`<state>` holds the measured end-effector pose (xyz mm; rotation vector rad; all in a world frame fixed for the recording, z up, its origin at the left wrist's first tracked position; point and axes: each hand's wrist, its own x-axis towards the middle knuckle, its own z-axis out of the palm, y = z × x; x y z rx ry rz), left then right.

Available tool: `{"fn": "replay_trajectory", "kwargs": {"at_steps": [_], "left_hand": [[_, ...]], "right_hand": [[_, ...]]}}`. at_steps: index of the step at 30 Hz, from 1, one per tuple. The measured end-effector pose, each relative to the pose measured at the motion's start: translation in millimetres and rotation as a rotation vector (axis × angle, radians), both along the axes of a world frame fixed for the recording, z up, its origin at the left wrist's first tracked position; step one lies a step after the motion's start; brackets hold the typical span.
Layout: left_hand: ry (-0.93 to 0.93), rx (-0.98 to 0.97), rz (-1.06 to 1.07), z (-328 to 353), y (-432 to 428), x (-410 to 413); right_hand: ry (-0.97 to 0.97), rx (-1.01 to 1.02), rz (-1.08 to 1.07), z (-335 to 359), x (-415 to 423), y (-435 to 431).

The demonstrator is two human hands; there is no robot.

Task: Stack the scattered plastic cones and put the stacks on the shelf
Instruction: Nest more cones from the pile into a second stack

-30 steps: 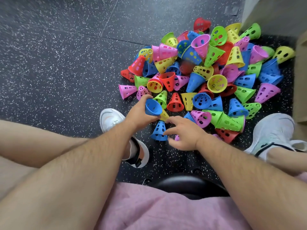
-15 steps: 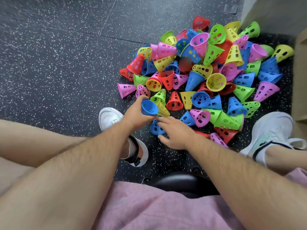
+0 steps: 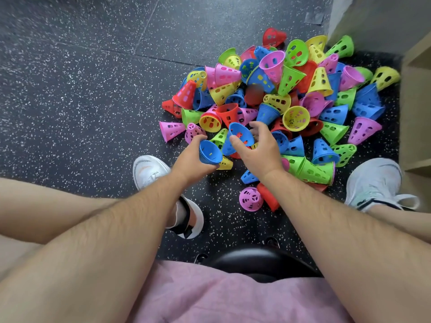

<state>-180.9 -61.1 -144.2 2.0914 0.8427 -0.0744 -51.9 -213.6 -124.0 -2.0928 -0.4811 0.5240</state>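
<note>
Left hand [image 3: 191,162]: my fingers are curled round the held blue cone [image 3: 209,153], whose wide mouth opens up toward me.
Right hand [image 3: 260,152]: thumb and fingers pinch the second blue cone [image 3: 240,136] at its rim, lifted clear of the heap.
Which way: the second blue cone sits just beyond and to the right of the held blue cone, nearly touching it; I cannot tell whether the two rims meet.
Long axis: the second blue cone is tilted, wide mouth up and away, and its narrow end seems to slant down and left toward the other's mouth.
Move I judge next: bring the narrow end over the open mouth and nest it; the axes need lining up first.
Nearer hand: the right does the travelling and the left only steadies.
Pile of cones [image 3: 291,101]: loose on the floor [image 3: 81,101] ahead of both hands, lying every way.
Shelf [image 3: 414,108]: at my far right, past the pile; no stack on it that I can see.
</note>
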Motion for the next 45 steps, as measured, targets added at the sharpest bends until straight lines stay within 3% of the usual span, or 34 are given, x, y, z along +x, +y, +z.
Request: {"fn": "replay_trajectory", "kwargs": {"at_steps": [9, 15, 19, 23, 28, 37, 42, 45], "left_hand": [[-0.088, -0.104, -0.043, 11.1, -17.7, 17.5], [-0.048, -0.035, -0.093, 11.4, -20.6, 19.1], [0.025, -0.010, -0.131, 1.7, -21.7, 13.0], [0.075, -0.011, -0.168, -1.7, -23.9, 10.7], [0.100, -0.034, -0.199, -4.0, -31.6, 16.4], [0.154, -0.029, -0.221, -9.0, -34.6, 19.4], [0.163, -0.031, -0.181, -9.9, -33.3, 18.2], [0.173, -0.034, -0.152, -10.6, -31.5, 16.5]], "right_hand": [[0.053, -0.104, 0.235, -11.4, -12.4, 10.4], [0.150, -0.160, 0.298, -16.1, -4.9, -0.7], [-0.085, -0.208, 0.193, -17.1, 6.7, -25.6], [-0.316, -0.435, 0.437, -29.6, 11.6, -54.7], [-0.424, -0.599, 0.584, -35.9, 6.4, -56.3], [-0.365, -0.740, 0.306, -38.8, 9.7, -45.9], [-0.175, -0.678, 0.143, -35.1, 15.6, -39.2], [-0.171, -0.638, 0.096, -39.4, 20.5, -34.0]]}}
